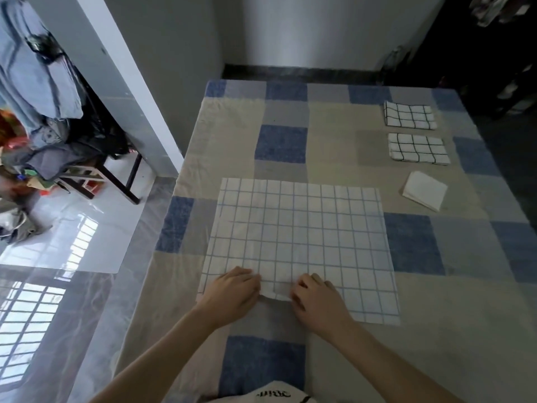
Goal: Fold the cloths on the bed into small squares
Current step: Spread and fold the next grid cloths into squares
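Note:
A large white cloth with a thin blue grid (299, 231) lies spread flat on the bed. My left hand (232, 292) and my right hand (316, 301) rest side by side on its near edge, fingers curled and pinching the hem, which is slightly bunched between them. Two folded white cloths with black grid lines (409, 115) (418, 148) lie at the far right of the bed. A folded plain white cloth (424, 191) lies just in front of them.
The bed has a patchwork cover of blue, grey and beige squares (282, 144). To the left are a glossy tiled floor (87, 228), a white pillar and a chair heaped with clothes (52, 135). A dark area borders the bed's right side.

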`<state>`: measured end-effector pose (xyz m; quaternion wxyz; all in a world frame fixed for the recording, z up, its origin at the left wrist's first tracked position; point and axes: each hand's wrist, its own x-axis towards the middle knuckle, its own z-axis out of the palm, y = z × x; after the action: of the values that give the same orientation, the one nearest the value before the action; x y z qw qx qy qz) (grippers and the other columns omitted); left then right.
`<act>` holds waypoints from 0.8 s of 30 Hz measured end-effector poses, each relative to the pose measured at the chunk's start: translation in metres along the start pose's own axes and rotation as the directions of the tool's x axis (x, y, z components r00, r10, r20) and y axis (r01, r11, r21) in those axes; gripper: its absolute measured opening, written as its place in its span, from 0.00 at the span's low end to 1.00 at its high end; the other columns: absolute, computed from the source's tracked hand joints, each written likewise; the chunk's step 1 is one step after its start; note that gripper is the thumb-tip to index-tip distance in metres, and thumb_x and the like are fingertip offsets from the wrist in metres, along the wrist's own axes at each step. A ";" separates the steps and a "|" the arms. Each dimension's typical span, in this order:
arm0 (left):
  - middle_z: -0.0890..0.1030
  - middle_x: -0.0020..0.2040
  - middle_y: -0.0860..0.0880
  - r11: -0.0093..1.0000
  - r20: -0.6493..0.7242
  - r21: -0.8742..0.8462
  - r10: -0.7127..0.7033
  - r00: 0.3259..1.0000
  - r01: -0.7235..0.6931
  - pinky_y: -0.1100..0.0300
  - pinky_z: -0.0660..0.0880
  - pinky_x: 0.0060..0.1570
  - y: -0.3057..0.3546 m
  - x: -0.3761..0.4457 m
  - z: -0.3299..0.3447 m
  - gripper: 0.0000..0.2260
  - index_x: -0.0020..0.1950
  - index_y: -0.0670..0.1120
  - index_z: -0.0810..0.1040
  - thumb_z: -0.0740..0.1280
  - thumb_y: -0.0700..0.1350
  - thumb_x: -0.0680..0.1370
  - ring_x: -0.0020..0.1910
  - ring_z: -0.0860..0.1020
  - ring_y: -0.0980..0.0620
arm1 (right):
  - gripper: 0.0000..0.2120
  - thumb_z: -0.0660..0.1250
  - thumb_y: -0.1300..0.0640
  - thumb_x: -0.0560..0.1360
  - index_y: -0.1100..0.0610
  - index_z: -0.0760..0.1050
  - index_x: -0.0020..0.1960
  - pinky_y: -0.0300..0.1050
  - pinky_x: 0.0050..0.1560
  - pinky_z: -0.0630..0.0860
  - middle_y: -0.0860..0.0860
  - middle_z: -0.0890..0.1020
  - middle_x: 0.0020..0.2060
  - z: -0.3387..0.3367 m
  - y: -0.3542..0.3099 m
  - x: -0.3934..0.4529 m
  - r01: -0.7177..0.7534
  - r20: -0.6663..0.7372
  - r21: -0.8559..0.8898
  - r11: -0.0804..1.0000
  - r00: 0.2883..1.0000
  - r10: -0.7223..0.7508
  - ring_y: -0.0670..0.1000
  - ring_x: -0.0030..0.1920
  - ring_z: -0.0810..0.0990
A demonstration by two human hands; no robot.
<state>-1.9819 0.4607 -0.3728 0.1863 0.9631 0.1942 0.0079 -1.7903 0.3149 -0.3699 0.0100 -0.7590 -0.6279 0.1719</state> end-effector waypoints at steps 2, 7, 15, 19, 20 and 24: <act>0.78 0.56 0.56 0.998 0.096 -0.003 -0.064 0.993 0.065 0.56 0.75 0.53 0.004 0.004 -0.007 0.18 0.58 0.53 0.75 0.60 0.62 0.75 0.57 0.73 0.56 | 0.13 0.56 0.49 0.76 0.52 0.77 0.49 0.48 0.48 0.73 0.49 0.77 0.47 -0.004 -0.002 0.000 -0.043 -0.060 0.090 0.995 0.997 0.048 0.51 0.51 0.76; 0.79 0.57 0.54 0.986 0.123 -0.007 -0.164 0.979 0.166 0.57 0.71 0.52 -0.004 0.015 -0.026 0.11 0.61 0.52 0.75 0.62 0.50 0.79 0.55 0.77 0.53 | 0.08 0.62 0.44 0.76 0.48 0.74 0.46 0.41 0.42 0.74 0.44 0.76 0.42 -0.027 0.020 -0.005 -0.138 -0.003 0.392 0.909 0.989 0.151 0.44 0.42 0.75; 0.81 0.37 0.58 0.917 0.090 -0.213 -0.325 0.941 0.337 0.61 0.76 0.38 -0.070 0.049 -0.073 0.05 0.42 0.55 0.78 0.67 0.51 0.78 0.36 0.78 0.61 | 0.03 0.67 0.54 0.74 0.50 0.77 0.42 0.44 0.41 0.73 0.46 0.79 0.39 -0.052 0.125 -0.035 -0.335 0.308 0.326 0.884 0.922 0.236 0.47 0.40 0.77; 0.81 0.34 0.48 0.806 0.067 -0.383 -0.463 0.884 0.451 0.66 0.71 0.38 -0.092 0.077 -0.082 0.07 0.39 0.45 0.81 0.71 0.47 0.76 0.34 0.77 0.55 | 0.13 0.70 0.55 0.75 0.59 0.72 0.35 0.40 0.36 0.65 0.49 0.72 0.27 -0.086 0.168 -0.028 -0.465 0.237 0.563 0.683 0.883 0.405 0.46 0.30 0.71; 0.81 0.34 0.45 0.768 0.067 -0.416 -0.507 0.859 0.486 0.64 0.71 0.38 -0.098 0.084 -0.081 0.09 0.39 0.44 0.80 0.72 0.47 0.75 0.33 0.76 0.54 | 0.15 0.70 0.56 0.75 0.59 0.70 0.34 0.40 0.36 0.65 0.47 0.70 0.26 -0.094 0.178 -0.022 -0.472 0.232 0.603 0.643 0.875 0.425 0.47 0.29 0.70; 0.80 0.32 0.44 0.628 0.042 -0.535 -0.648 0.760 0.565 0.59 0.69 0.37 -0.116 0.113 -0.075 0.11 0.39 0.39 0.80 0.73 0.47 0.74 0.33 0.75 0.51 | 0.07 0.69 0.57 0.76 0.61 0.77 0.44 0.51 0.45 0.77 0.53 0.80 0.36 -0.104 0.216 0.022 -0.508 0.221 0.705 0.496 0.821 0.527 0.54 0.40 0.80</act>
<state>-1.9270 0.6296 -0.3515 0.4135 0.7496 0.5119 0.0711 -1.5533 0.3114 -0.3272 0.2707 -0.8422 -0.2464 0.3959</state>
